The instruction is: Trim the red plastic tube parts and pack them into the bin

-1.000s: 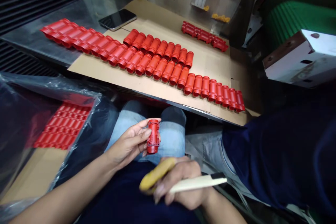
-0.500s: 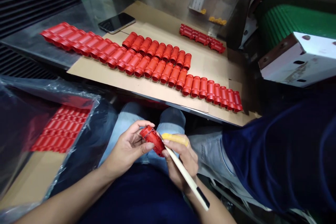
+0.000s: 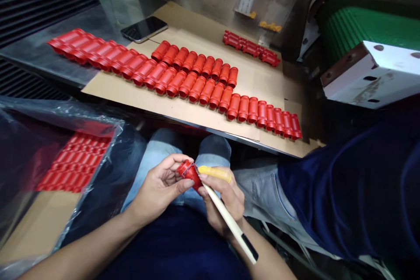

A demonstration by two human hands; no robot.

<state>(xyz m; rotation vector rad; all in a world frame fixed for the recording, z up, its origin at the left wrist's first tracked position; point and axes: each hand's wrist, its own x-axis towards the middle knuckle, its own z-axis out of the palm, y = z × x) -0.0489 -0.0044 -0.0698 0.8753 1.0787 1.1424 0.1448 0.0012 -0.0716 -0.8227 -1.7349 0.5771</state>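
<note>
My left hand [image 3: 158, 189] grips a small red plastic cylinder part [image 3: 189, 172] over my lap. My right hand [image 3: 223, 199] holds a cream-handled knife-like tool [image 3: 229, 223], its tip touching the top end of the red part. The index finger of that hand wears a yellow cot [image 3: 214, 173]. On the cardboard sheet [image 3: 183, 109] ahead, several red parts [image 3: 203, 92] of the same kind lie side by side in long rows.
A phone [image 3: 143, 29] lies at the back left of the bench. A plastic-lined box [image 3: 65, 162] on my left holds more red parts. A short row of red parts [image 3: 251, 48] sits at the back. A white box [image 3: 370, 72] and green belt [image 3: 367, 26] stand right.
My right hand came up from my lap and brought the tool's tip onto the red part. My left hand tilted the part toward it.
</note>
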